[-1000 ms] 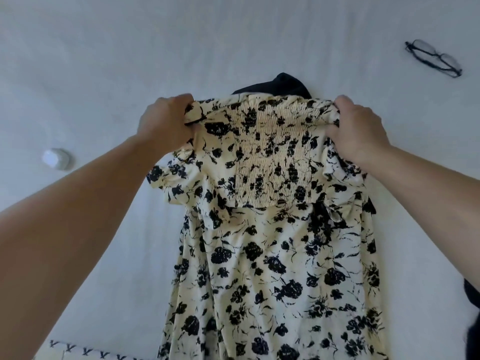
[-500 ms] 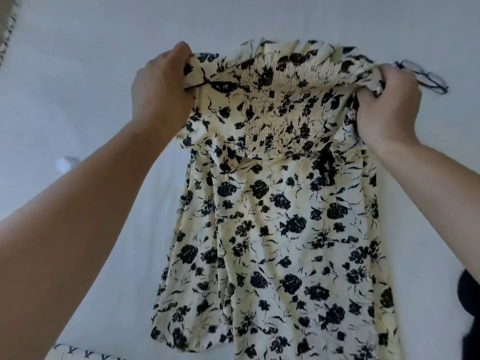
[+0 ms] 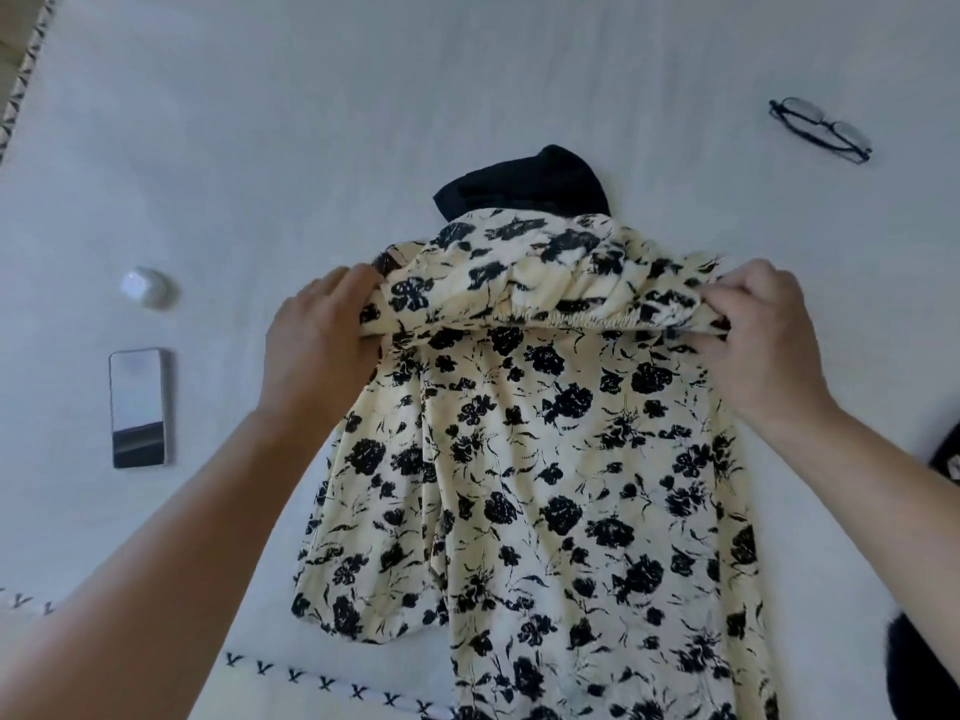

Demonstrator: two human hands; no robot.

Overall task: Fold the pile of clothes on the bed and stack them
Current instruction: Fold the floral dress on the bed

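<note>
Both hands, L [image 3: 317, 345] & R [image 3: 758, 340], pinch floral dress [image 3: 545, 459] at elastic top over bed [image 3: 260, 122]. I judge fabric light, limp; hold by corners.

**Soft, even daylight with a wide-angle bend**

The scene is bright and diffuse, with only faint shadows under the forearms. The phone [image 3: 138, 407] screen shows a pale reflection. Fine detail looks smeared, perhaps from compression. The bed [image 3: 467, 70] edges curve near the frame's corners.

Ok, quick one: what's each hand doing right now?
Left hand: grips the left end of the floral dress at its folded top edge.
Right hand: pinches the right end of the same edge.
</note>
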